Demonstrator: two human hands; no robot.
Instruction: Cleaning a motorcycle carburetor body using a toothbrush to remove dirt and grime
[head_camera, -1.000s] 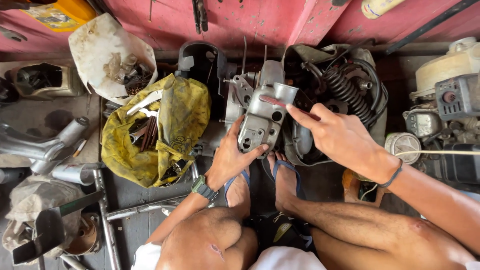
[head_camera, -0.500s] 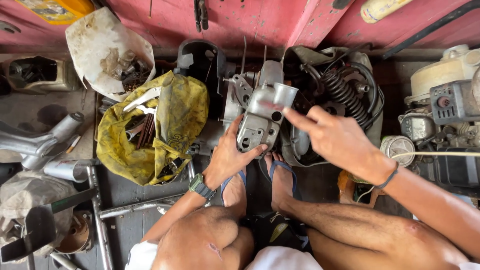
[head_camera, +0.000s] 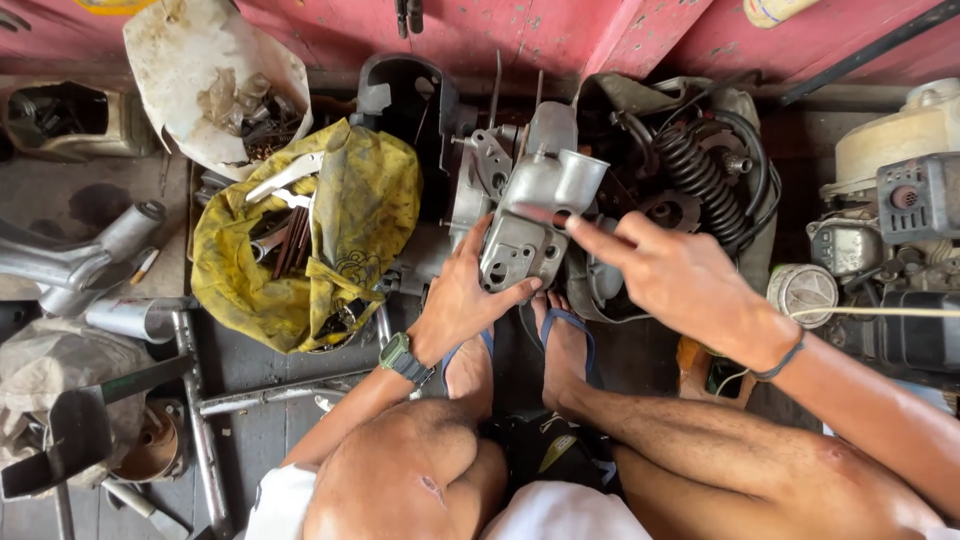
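over feet, left hand (head_camera: 462, 305) gripping metal engine part (head_camera: 530, 225), right hand (head_camera: 665, 275) fingertips touching

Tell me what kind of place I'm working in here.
Probably a small engine repair workshop, worked at floor level: both hands are on a grey metal engine casing, a yellow cloth bag holds hand tools, and other small engines stand alongside.

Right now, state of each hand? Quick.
Left hand: closed on the lower edge of the grey metal engine casing, steadying it.
Right hand: holds nothing visible, index finger extended, tip touching the casing.
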